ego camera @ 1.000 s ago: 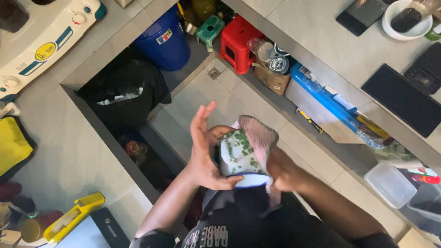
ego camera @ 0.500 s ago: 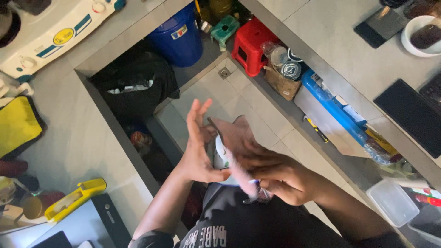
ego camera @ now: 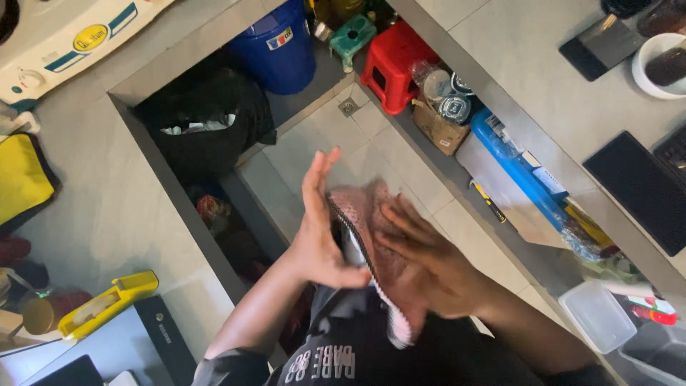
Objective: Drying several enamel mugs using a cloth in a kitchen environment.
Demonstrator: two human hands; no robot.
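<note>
Head view: tiled floor [ego camera: 400,154], grey counters [ego camera: 93,207]
</note>
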